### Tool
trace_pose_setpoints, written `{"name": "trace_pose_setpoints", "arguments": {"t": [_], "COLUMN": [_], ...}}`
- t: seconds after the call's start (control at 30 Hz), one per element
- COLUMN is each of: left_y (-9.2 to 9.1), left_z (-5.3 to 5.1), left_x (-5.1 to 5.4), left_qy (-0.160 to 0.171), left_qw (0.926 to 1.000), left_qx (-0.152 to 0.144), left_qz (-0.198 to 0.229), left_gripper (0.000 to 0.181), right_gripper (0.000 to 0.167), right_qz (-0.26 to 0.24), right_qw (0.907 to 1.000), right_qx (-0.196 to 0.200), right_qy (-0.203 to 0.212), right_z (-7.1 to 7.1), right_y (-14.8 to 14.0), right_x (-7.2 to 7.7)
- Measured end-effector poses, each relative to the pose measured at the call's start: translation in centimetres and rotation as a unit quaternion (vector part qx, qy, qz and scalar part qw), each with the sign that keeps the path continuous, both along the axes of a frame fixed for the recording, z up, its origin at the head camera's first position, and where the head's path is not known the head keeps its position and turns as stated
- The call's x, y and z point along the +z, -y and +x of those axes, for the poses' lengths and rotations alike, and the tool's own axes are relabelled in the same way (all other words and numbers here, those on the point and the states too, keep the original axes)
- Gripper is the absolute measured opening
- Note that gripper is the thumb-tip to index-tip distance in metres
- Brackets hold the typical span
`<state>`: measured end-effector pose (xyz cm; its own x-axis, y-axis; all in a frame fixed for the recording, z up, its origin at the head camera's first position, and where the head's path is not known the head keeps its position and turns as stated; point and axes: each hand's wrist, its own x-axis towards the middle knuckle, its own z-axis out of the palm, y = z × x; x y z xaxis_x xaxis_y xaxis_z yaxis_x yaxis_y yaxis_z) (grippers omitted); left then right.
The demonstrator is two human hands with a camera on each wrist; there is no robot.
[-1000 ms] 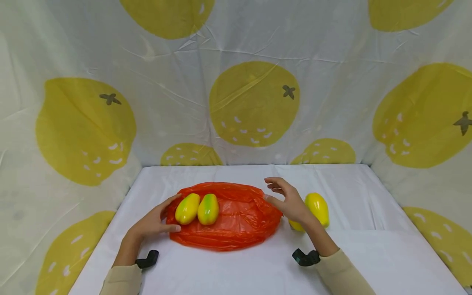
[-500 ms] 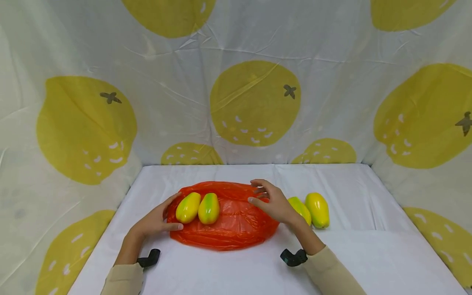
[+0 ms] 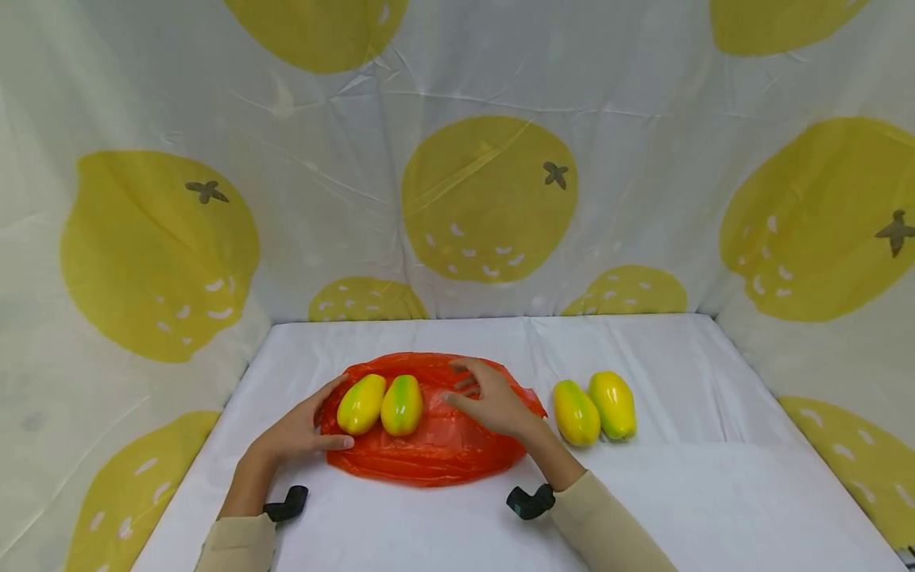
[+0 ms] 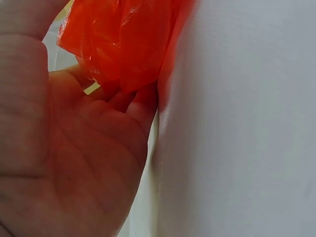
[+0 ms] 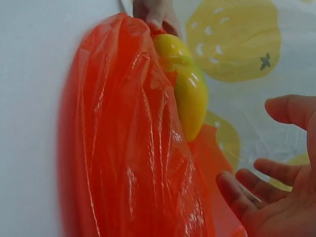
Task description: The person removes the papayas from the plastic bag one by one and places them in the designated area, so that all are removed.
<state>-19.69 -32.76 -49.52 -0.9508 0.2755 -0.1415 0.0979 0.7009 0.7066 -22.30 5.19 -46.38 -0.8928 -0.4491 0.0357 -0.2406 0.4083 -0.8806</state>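
Two yellow-green papayas, a left one (image 3: 360,403) and a right one (image 3: 402,405), lie side by side on a red plastic bag (image 3: 457,449), towards its left end. My left hand (image 3: 293,433) is at the bag's left edge with thumb and fingers spread apart. In the left wrist view the bag's edge (image 4: 123,44) covers those fingertips, and the thumb stands away from it. Above the bag's right half hovers my right hand (image 3: 496,401), fingers loosely bent and holding nothing. The right wrist view shows its fingers (image 5: 264,185) apart, beside the bag.
Two more papayas, one (image 3: 576,413) beside another (image 3: 612,405), lie on the white-covered table (image 3: 686,492) to the right of the bag. A fruit-printed curtain (image 3: 486,87) closes off the back and both sides.
My right hand has moved left, from the bag's right end to over its right half, uncovering the papayas on the right. My left hand and the papayas have stayed in place.
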Motion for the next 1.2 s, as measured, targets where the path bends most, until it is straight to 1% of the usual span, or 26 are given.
{"name": "trace_pose_setpoints", "arguments": {"t": [0.17,0.37,0.6,0.83,1.0,1.2], "left_y": [-0.1,-0.3,0.1,0.3,0.1,0.1], "left_z": [-0.2,-0.3,-0.1,-0.1,-0.2,-0.1], "left_x": [-0.2,-0.2,0.2,0.6,0.5,-0.1], "left_qy": [-0.002,-0.006,-0.011,-0.008,-0.008,-0.012], "left_qw": [1.0000,1.0000,0.9999,0.9999,0.9999,0.9998], "left_qx": [-0.006,-0.007,-0.010,-0.009,-0.007,-0.009], "left_qz": [0.006,0.000,-0.001,-0.006,-0.004,-0.011], "left_gripper": [0.116,0.116,0.115,0.115,0.115,0.116], "right_gripper": [0.067,0.072,0.086,0.098,0.102,0.100], "right_qz": [0.000,0.006,0.027,0.051,0.058,0.064], "right_qw": [0.9999,0.9999,0.9990,0.9976,0.9974,0.9972], "right_qx": [0.009,0.012,0.000,0.006,0.011,0.014], "right_qy": [0.006,0.010,0.037,0.047,0.041,0.036], "right_z": [-0.1,0.1,0.4,1.1,1.1,1.2], "right_y": [1.2,2.4,4.3,5.8,6.1,6.7], "right_x": [-0.3,-0.7,-1.0,-1.0,-1.0,-1.3]}}
